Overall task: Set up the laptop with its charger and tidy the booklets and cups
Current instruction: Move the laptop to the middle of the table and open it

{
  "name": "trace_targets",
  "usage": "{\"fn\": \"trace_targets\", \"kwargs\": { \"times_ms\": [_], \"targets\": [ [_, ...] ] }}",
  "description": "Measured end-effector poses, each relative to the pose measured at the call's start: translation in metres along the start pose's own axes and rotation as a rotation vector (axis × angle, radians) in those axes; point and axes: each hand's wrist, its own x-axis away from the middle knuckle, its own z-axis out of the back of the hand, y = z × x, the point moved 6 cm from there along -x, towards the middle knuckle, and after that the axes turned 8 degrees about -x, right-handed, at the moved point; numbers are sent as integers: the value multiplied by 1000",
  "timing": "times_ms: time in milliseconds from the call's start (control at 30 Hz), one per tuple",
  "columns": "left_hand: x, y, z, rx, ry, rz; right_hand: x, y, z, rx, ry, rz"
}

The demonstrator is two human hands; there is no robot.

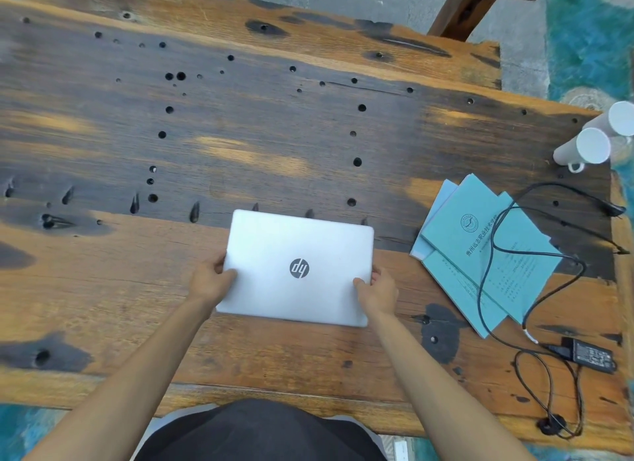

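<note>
Closest in, at 6 o'clock: a dark-clothed lap, both forearms reaching out over the tabletop [308, 117]. Left hand [211, 282] gripping the left edge of the closed silver laptop [298, 268], thumb on the lid; right hand [377, 290] gripping the right edge likewise. Laptop near the tabletop's centre, lid shut, logo facing away. At 3 o'clock, teal booklets [487, 254] fanned loosely, with the charger cable [494, 241] looped across them. Charger brick [591, 354] at 4 o'clock near the edge. Two white cups [593, 145] at 2 o'clock, close to the corner. Likely risks: tugging the cable could drag the booklets askew or pull the brick off; a careless reach might knock the cups over the edge.
</note>
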Motion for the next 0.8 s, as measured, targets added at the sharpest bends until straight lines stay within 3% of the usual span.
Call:
{"fn": "trace_targets", "kwargs": {
  "times_ms": [133, 233, 367, 567, 800],
  "targets": [
    [10, -15, 5, 102, -29, -26, 25, -13, -8, 415, -68, 262],
    [25, -29, 2, 268, -117, 7, 50, -23, -30, 602, -245, 566],
    [42, -44, 1, 498, -106, 69, 74, -23, -63, 842, -408, 800],
    [52, -51, -3, 650, -157, 79, 73, -27, -96, 1017, -456, 912],
    [47, -71, -5, 615, -243, 55, 75, -35, -98, 988, -505, 986]
  ]
}}
